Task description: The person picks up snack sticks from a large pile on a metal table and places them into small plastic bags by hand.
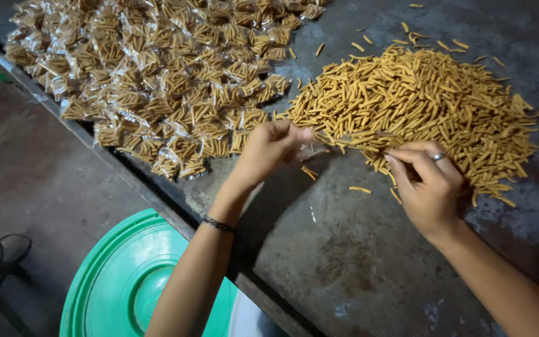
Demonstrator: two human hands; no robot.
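- The left hand (269, 150) pinches a small clear plastic bag (310, 151) just above the bench (344, 262), fingers closed on its mouth, near the middle of the surface.
- The right hand (428, 184) is pressed down at the near rim of the loose pile of fried snack sticks (419, 100), fingers curled together around a small bunch of them.
- The film is thin and nearly invisible; a loose pinch could let the mouth fall shut, and sticks would spill past it.
- A few strays (360, 189) already lie between the hands; a hasty sweep could push more toward the near edge, above the green lid (120, 281).
- The sticks look brittle, so squeezing hard may snap them.
- The heap of filled packets (157, 68) sits along the left edge, where a nudge could tip some off.
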